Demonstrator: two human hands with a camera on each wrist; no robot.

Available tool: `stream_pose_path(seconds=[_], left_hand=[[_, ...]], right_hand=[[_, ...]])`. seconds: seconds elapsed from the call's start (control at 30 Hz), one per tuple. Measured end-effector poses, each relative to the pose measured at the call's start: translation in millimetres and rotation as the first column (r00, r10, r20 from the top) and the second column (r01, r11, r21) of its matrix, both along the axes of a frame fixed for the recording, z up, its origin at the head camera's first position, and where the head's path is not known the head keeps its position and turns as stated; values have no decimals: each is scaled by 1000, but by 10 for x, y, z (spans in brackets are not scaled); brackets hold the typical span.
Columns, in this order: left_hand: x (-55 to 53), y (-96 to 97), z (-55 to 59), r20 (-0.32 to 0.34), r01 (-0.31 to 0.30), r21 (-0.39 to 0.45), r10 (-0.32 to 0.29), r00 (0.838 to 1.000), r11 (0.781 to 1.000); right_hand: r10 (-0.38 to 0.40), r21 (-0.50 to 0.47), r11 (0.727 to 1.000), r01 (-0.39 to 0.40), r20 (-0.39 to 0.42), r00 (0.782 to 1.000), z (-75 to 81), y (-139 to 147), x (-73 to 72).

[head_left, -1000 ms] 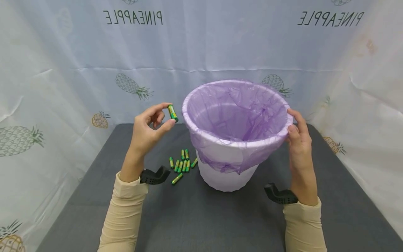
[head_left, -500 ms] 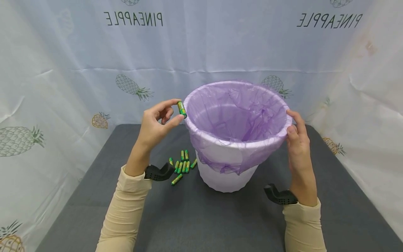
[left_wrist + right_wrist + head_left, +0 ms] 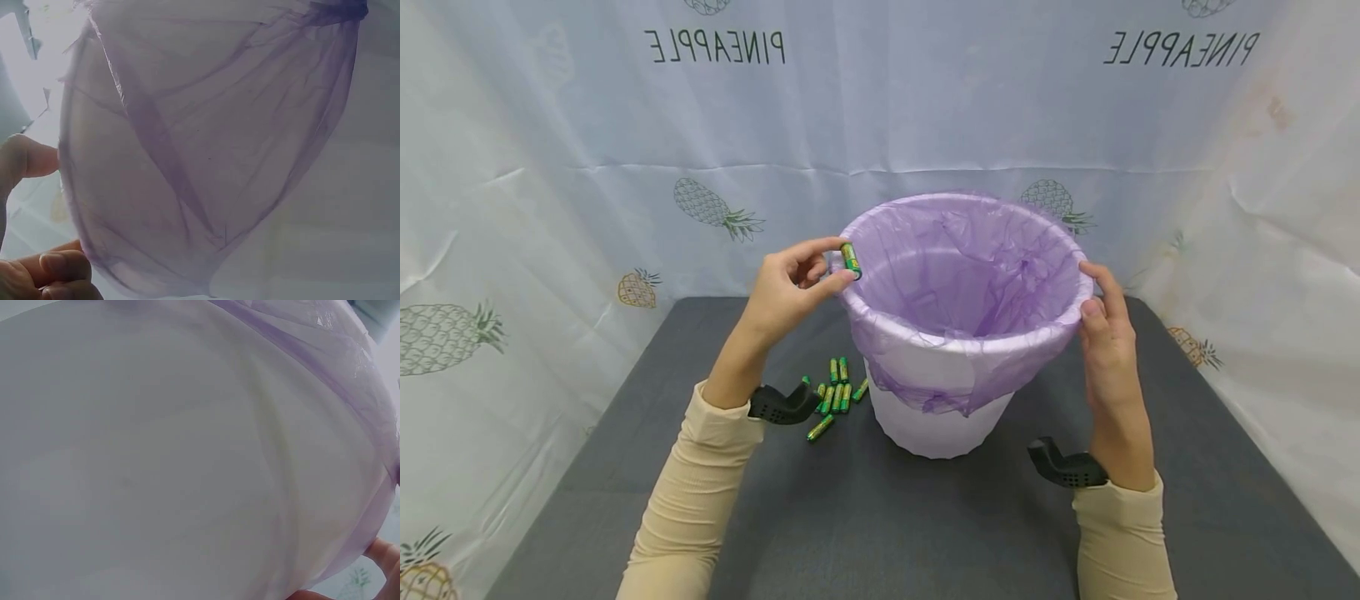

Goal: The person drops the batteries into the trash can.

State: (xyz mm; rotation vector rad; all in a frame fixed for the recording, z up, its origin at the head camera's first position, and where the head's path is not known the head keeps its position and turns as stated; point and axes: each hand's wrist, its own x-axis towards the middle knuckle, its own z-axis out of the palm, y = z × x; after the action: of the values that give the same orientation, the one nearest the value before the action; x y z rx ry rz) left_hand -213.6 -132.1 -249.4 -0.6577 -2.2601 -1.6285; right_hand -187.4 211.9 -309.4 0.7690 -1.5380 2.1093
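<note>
A white trash bin (image 3: pixel 936 429) stands on the table, lined with a purple plastic bag (image 3: pixel 925 367) folded over its rim. My left hand (image 3: pixel 786 292) pinches a green battery (image 3: pixel 852 261) between thumb and forefinger, right at the bin's left rim. The overhanging bag fills much of the left wrist view, where the battery cannot be made out. On the opposite side my right hand (image 3: pixel 1108 350) grips the rim, thumb in front and fingers farther back. Several more green batteries (image 3: pixel 831 398) lie on the table to the left of the bin, partly beneath my left wrist.
The dark grey table (image 3: pixel 887 525) runs under everything. White cloth with pineapple prints (image 3: pixel 880 108) hangs behind and at both sides. Each wrist carries a black camera mount (image 3: pixel 1067 465).
My left hand has moved right with the battery, from beside the bin to its left rim. My right hand keeps its hold on the rim, and the loose batteries lie as before.
</note>
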Motion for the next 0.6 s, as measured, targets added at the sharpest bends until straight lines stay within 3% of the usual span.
stream_pose_path(seconds=[0.27,0.6], left_hand=[[-42,25,-23,125,4,-21,-1,992,1000],[-27,21,-56,54,41,11,-41,998,999]], right_hand=[[-13,29,999,13,-11,1000,2,-7,8],[-11,31,999,12,-22,1000,-8,-2,-2]])
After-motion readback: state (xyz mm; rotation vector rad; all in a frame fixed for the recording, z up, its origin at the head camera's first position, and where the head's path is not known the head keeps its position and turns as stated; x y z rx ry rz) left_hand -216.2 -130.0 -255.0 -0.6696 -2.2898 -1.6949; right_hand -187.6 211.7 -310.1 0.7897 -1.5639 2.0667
